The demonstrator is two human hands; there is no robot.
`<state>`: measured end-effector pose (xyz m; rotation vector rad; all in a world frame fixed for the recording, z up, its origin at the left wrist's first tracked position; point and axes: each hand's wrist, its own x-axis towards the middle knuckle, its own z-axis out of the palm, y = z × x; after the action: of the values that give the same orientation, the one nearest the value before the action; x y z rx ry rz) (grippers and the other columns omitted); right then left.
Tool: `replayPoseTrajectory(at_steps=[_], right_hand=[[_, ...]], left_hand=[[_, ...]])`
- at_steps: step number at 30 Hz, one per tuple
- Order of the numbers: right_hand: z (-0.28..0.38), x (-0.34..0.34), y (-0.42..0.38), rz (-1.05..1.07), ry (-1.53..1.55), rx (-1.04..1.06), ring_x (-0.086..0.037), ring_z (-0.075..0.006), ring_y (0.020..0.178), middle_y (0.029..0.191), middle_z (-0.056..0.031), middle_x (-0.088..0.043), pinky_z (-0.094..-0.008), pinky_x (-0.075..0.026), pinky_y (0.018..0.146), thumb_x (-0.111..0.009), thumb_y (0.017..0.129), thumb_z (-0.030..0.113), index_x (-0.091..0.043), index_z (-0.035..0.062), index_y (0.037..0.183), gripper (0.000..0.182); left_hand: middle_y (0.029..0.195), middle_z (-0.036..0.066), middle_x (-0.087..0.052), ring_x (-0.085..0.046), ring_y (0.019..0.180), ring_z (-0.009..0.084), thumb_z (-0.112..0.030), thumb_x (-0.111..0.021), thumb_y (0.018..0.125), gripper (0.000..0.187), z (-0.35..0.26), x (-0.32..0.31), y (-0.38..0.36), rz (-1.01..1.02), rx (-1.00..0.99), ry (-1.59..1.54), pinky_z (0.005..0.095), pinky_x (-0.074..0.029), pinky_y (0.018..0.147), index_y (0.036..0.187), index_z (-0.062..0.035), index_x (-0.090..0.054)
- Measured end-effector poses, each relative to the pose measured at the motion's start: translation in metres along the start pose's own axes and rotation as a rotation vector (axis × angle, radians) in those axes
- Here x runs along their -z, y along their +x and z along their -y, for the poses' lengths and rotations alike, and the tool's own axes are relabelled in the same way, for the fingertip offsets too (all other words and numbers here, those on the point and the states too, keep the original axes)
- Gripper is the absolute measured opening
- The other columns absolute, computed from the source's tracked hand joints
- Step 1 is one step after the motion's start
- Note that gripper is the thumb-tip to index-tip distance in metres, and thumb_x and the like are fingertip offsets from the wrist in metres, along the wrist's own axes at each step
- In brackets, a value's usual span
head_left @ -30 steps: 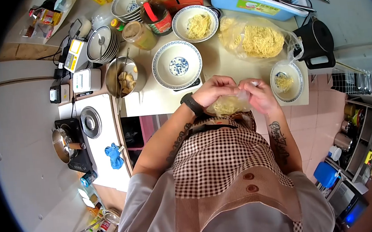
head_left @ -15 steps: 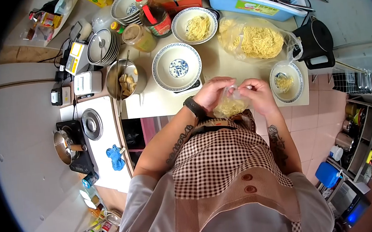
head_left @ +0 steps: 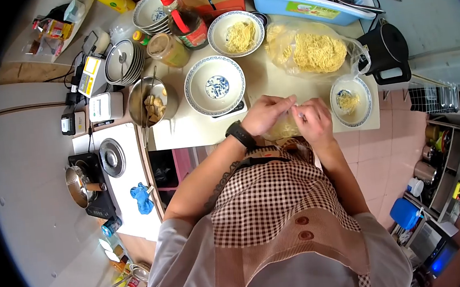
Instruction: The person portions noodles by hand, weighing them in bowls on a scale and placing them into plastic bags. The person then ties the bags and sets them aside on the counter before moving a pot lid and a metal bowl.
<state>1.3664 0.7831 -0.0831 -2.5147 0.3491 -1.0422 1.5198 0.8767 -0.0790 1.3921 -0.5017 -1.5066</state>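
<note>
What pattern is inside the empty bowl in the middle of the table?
A blue floral motif on white, with a blue rim, on the bowl; head view.

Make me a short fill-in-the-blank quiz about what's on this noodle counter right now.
1. Both hands, left hand and right hand, pinch a small clear bag of ____.
2. The bowl on the scale is ____.
3. The left wrist wears a black ____.
4. The black pot stands at the table's ____ end.

Missing: noodles; empty; watch; right

noodle bag: mostly hidden by hands | blue tub: top cut off
</note>
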Motion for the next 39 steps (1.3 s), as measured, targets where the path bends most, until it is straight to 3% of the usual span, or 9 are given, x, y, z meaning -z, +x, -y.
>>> replayPoseTrajectory(at_steps=[8,16,19,22,24,26,33,37,39], right_hand=[[0.010,0.023,-0.014,0.105,-0.033,-0.127,-0.060,-0.0260,0.097,0.089,-0.0046,-0.064,-0.0359,-0.049,0.079,-0.078,0.074,0.004,-0.062,0.0049,0.079,0.017],[0.022,0.051,-0.065,0.194,0.463,-0.617,-0.061,-0.0231,0.074,0.083,-0.0113,-0.064,-0.0325,-0.050,0.070,-0.072,0.079,-0.002,-0.059,-0.0002,0.080,0.014],[0.034,0.069,-0.029,0.387,0.561,-0.484,-0.062,-0.0244,0.075,0.080,-0.0122,-0.065,-0.0332,-0.050,0.072,-0.070,0.075,-0.008,-0.057,-0.0012,0.075,0.014],[0.061,0.063,0.005,0.435,0.868,-0.443,-0.063,-0.0224,0.077,0.082,-0.0118,-0.066,-0.0311,-0.050,0.074,-0.069,0.076,-0.008,-0.056,-0.0016,0.081,0.015],[0.077,0.046,0.018,0.510,0.927,-0.501,-0.063,-0.0209,0.078,0.083,-0.0114,-0.067,-0.0303,-0.050,0.076,-0.068,0.077,-0.008,-0.056,-0.0013,0.083,0.015],[0.085,0.029,0.034,0.598,0.982,-0.497,-0.063,-0.0199,0.079,0.085,-0.0113,-0.067,-0.0298,-0.051,0.078,-0.067,0.078,-0.008,-0.056,-0.0010,0.085,0.015],[0.088,-0.007,0.075,0.789,0.767,-0.272,-0.065,-0.0224,0.079,0.084,-0.0113,-0.067,-0.0311,-0.051,0.077,-0.067,0.079,-0.004,-0.059,-0.0014,0.087,0.012],[0.090,-0.017,0.089,0.845,0.597,-0.215,-0.065,-0.0240,0.077,0.082,-0.0113,-0.066,-0.0320,-0.051,0.073,-0.069,0.078,-0.003,-0.060,-0.0015,0.086,0.012],[0.091,-0.021,0.089,0.856,0.565,-0.225,-0.064,-0.0250,0.076,0.082,-0.0113,-0.065,-0.0332,-0.050,0.071,-0.069,0.079,-0.001,-0.059,-0.0014,0.086,0.012]], left_hand=[[0.083,0.001,-0.069,-0.057,0.077,0.0075,-0.015,-0.070,0.090,0.016,0.011,0.003,0.010,-0.274,-0.190,-0.212,0.0219,-0.044,0.072,0.092,-0.0003,-0.074],[0.078,0.005,-0.070,-0.062,0.074,0.0102,-0.012,-0.069,0.089,0.013,0.022,0.044,0.040,-0.594,-0.398,0.120,0.0279,-0.051,0.068,0.088,0.0003,-0.073],[0.090,0.006,-0.070,-0.062,0.081,0.0111,-0.008,-0.065,0.089,0.014,0.021,0.050,0.022,-0.434,-0.409,0.207,0.0280,-0.051,0.075,0.100,-0.0018,-0.070],[0.106,0.006,-0.067,-0.059,0.094,0.0114,-0.010,-0.064,0.090,0.020,0.013,0.043,-0.016,0.027,-0.510,0.152,0.0287,-0.049,0.084,0.109,-0.0037,-0.067],[0.110,0.008,-0.065,-0.058,0.103,0.0176,-0.016,-0.067,0.089,0.024,0.023,0.023,-0.045,0.231,-0.352,0.061,0.0340,-0.046,0.092,0.110,-0.0046,-0.067],[0.114,0.013,-0.064,-0.056,0.110,0.0267,-0.021,-0.069,0.088,0.031,0.047,0.020,-0.049,0.348,-0.626,0.221,0.0391,-0.043,0.097,0.114,-0.0049,-0.067],[0.109,0.020,-0.066,-0.063,0.101,0.0356,-0.005,-0.071,0.072,0.039,0.119,0.068,-0.081,-0.341,-0.460,0.437,0.0401,-0.051,0.090,0.110,0.0002,-0.066],[0.102,0.017,-0.071,-0.068,0.089,0.0325,-0.008,-0.070,0.077,0.031,0.130,0.108,-0.153,-0.681,-0.431,0.463,0.0377,-0.054,0.082,0.108,-0.0046,-0.071],[0.096,0.017,-0.071,-0.069,0.080,0.0320,-0.008,-0.069,0.078,0.028,0.131,0.127,-0.185,-0.803,-0.164,0.378,0.0385,-0.056,0.074,0.106,-0.0057,-0.071]])
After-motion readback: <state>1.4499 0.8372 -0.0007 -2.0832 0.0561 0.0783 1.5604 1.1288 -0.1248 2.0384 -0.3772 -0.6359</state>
